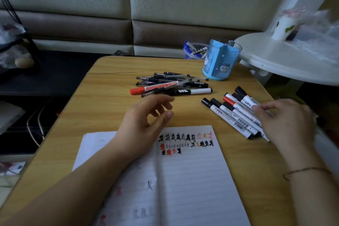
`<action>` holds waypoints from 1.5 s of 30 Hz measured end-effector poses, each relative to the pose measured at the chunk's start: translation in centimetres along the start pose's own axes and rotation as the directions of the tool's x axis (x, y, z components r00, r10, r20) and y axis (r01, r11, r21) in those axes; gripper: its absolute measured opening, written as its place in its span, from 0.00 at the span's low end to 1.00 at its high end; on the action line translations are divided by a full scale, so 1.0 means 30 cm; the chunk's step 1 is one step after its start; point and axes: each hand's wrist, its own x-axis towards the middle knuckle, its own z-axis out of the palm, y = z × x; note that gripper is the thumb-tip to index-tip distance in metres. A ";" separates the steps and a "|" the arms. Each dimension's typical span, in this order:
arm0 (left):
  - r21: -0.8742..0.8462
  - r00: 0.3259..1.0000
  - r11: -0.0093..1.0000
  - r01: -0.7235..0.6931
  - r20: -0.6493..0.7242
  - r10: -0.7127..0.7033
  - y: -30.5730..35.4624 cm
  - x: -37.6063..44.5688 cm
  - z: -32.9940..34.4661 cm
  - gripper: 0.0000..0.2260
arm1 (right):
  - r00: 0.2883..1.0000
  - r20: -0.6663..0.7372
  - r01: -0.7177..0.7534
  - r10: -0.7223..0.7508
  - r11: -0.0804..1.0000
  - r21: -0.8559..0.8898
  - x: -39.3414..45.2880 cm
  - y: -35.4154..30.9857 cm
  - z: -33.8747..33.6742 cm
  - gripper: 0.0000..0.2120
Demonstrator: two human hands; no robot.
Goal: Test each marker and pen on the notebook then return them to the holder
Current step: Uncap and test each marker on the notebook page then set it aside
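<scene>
Notebook [190, 170] lies open at lower centre; left hand [145, 123] hovers above, fingers loosely curled, holding nothing; right hand [286, 121] fingertips rest on whiteboard markers [236, 113] at right

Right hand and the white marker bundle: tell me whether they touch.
Touching. The head view shows the right hand with its fingertips lying on the barrels of the white marker bundle on the table.

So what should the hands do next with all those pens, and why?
Probably the right hand should close around the bunch of markers that its fingers touch and carry it to the blue holder. The notebook already shows many test marks, and the holder looks empty.
</scene>
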 end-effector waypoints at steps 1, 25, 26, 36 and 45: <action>0.003 1.000 1.000 -0.001 -0.006 0.001 -0.001 0.000 0.001 0.13 | 1.000 -0.003 -0.005 0.005 1.000 0.002 0.004 0.008 0.010 0.12; 0.017 1.000 0.999 0.027 0.007 -0.027 -0.003 -0.002 -0.004 0.11 | 0.993 -0.011 -0.116 0.121 0.975 0.191 0.011 0.020 0.043 0.09; 0.017 1.000 0.999 0.029 0.007 -0.030 -0.003 -0.002 -0.004 0.11 | 0.992 -0.014 -0.121 0.126 0.973 0.198 0.011 0.022 0.042 0.09; 0.012 0.999 0.999 0.052 0.000 -0.052 -0.005 0.001 -0.006 0.11 | 0.998 -0.015 -0.064 0.068 0.980 0.188 0.010 -0.007 0.033 0.09; 0.045 0.998 0.997 0.060 -0.018 -0.059 -0.005 0.006 -0.008 0.09 | 0.988 0.075 -0.147 0.134 0.965 0.216 0.008 -0.022 0.005 0.10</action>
